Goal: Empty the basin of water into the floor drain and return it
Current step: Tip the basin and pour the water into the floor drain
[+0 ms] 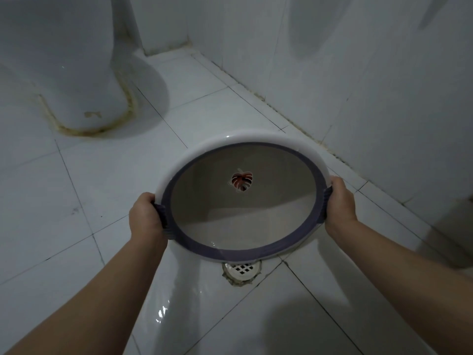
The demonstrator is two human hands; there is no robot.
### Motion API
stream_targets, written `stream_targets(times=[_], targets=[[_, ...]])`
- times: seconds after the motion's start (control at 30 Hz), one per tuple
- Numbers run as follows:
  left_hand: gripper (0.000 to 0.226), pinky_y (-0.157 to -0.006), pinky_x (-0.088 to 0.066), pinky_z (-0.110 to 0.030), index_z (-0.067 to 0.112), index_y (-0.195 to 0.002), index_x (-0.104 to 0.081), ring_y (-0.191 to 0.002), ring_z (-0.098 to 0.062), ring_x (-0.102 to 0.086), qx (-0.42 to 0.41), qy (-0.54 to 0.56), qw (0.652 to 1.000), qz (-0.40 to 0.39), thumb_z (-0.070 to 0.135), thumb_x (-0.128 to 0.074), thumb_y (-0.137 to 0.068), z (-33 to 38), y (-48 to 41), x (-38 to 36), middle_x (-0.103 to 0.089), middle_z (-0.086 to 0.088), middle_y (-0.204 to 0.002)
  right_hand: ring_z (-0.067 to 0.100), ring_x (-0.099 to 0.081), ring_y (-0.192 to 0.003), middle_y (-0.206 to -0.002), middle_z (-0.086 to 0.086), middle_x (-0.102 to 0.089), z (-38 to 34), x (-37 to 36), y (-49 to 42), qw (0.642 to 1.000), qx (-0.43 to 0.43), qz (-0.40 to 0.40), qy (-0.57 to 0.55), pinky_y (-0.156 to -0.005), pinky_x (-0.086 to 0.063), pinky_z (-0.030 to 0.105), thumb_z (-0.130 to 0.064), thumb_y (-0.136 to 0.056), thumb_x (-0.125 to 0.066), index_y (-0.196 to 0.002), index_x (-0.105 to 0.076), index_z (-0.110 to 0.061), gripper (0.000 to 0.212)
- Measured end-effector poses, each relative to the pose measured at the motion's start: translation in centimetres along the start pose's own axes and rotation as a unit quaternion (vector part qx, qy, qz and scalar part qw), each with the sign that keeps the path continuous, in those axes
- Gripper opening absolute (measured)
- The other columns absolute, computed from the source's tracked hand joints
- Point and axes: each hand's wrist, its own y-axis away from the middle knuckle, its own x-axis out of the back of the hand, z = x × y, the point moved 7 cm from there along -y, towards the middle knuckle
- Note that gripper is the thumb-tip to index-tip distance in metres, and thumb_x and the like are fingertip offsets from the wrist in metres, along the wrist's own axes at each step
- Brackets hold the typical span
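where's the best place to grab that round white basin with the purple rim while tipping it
Grip the round white basin with the purple rim by its two ribbed purple handles, one from each side, as the left hand and right hand do now: they sit opposite each other, so the tilt stays balanced.

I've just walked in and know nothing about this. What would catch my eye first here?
Most striking is the round white plastic basin with a purple rim, tilted toward the viewer at centre, a red leaf motif on its bottom. The left hand and right hand grip its ribbed side handles. Just below its lower edge, a white grated floor drain sits in the wet white floor tiles, with a white toilet base upper left.
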Motion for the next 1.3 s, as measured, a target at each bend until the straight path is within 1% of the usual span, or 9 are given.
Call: stream_targets(times=[0.1,0.27,0.4,0.5,0.6,0.77,1.07,1.23,1.3], targets=[[0.033,-0.033,-0.025,-0.012,0.017,-0.035,-0.033,-0.023,-0.010,-0.035,0.010,-0.009,1.000,0.007,0.016,-0.042,-0.066,0.0,0.1,0.2,-0.038,0.007,-0.025,0.005,-0.047,-0.033,-0.037,-0.010,-0.052,-0.2,0.1,0.2,1.000,-0.001,0.005,0.002,-0.034,-0.035,0.013,-0.026,-0.079,-0.044,-0.053,-0.044,-0.017,0.027],[0.026,-0.042,-0.027,-0.024,0.018,-0.040,-0.028,-0.026,-0.010,-0.034,0.009,-0.017,1.000,0.008,0.015,-0.041,-0.062,0.1,0.1,0.5,-0.036,0.008,-0.027,0.003,-0.044,-0.030,-0.034,-0.012,-0.050,-0.5,0.0,0.7,1.000,0.008,0.002,-0.009,-0.032,-0.032,0.010,-0.020,-0.079,-0.042,-0.052,-0.043,-0.015,0.027],[0.026,-0.047,-0.023,-0.030,0.020,-0.040,-0.024,-0.042,-0.017,-0.028,-0.002,-0.027,1.000,0.013,0.015,-0.041,-0.059,0.3,-0.1,0.6,-0.031,0.009,-0.029,0.006,-0.046,-0.034,-0.038,-0.009,-0.052,-0.6,-0.1,0.9,1.000,0.006,-0.001,-0.013,-0.036,-0.035,0.013,-0.020,-0.078,-0.041,-0.052,-0.044,-0.016,0.026],[0.026,-0.046,-0.021,-0.029,0.021,-0.041,-0.022,-0.039,-0.014,-0.027,-0.002,-0.030,0.999,0.015,0.015,-0.040,-0.059,0.3,-0.2,0.7,-0.030,0.010,-0.029,0.004,-0.044,-0.032,-0.035,-0.011,-0.050,-0.8,0.0,1.0,1.000,0.012,0.001,-0.011,-0.034,-0.033,0.012,-0.019,-0.079,-0.040,-0.051,-0.043,-0.015,0.028],[0.023,-0.047,-0.021,-0.030,0.021,-0.042,-0.023,-0.047,-0.017,-0.025,-0.003,-0.032,0.999,0.017,0.017,-0.040,-0.057,0.2,-0.3,0.8,-0.030,0.008,-0.033,0.004,-0.043,-0.029,-0.033,-0.011,-0.048,-0.9,0.1,1.2,1.000,0.019,-0.003,-0.023,-0.031,-0.030,0.010,-0.016,-0.079,-0.039,-0.047,-0.042,-0.017,0.032],[0.019,-0.049,-0.021,-0.030,0.021,-0.048,-0.024,-0.052,-0.018,-0.026,-0.011,-0.031,0.999,0.018,0.017,-0.040,-0.059,0.4,-0.3,1.0,-0.030,0.000,-0.053,0.005,-0.041,-0.029,-0.032,-0.011,-0.047,-0.7,-0.1,1.4,0.999,0.008,-0.006,-0.042,-0.033,-0.030,0.009,-0.016,-0.078,-0.039,-0.038,-0.041,-0.022,0.040],[0.019,-0.049,-0.019,-0.031,0.020,-0.049,-0.025,-0.052,-0.018,-0.025,-0.015,-0.029,0.999,0.025,0.017,-0.040,-0.060,0.7,0.0,1.3,-0.029,-0.001,-0.055,0.004,-0.038,-0.028,-0.030,-0.013,-0.042,-0.9,0.0,1.9,0.999,0.010,-0.018,-0.031,-0.034,-0.029,0.010,-0.015,-0.077,-0.037,-0.027,-0.041,-0.023,0.051],[0.024,-0.043,-0.020,-0.024,0.020,-0.048,-0.024,-0.041,-0.013,-0.028,-0.028,0.013,0.999,0.024,0.012,-0.040,-0.065,0.9,0.3,1.2,-0.031,0.006,-0.040,0.010,-0.041,-0.038,-0.034,-0.013,-0.044,-1.1,0.3,1.9,0.999,0.016,-0.008,-0.032,-0.041,-0.031,0.018,-0.015,-0.072,-0.039,-0.035,-0.042,-0.023,0.038],[0.025,-0.043,-0.021,-0.023,0.019,-0.049,-0.027,-0.043,-0.013,-0.029,-0.035,0.031,0.999,0.023,0.011,-0.040,-0.068,1.0,0.3,1.2,-0.032,0.007,-0.039,0.007,-0.039,-0.037,-0.034,-0.014,-0.042,-1.6,0.1,2.1,0.999,0.027,-0.009,-0.028,-0.042,-0.030,0.018,-0.016,-0.068,-0.039,-0.035,-0.039,-0.023,0.033]])
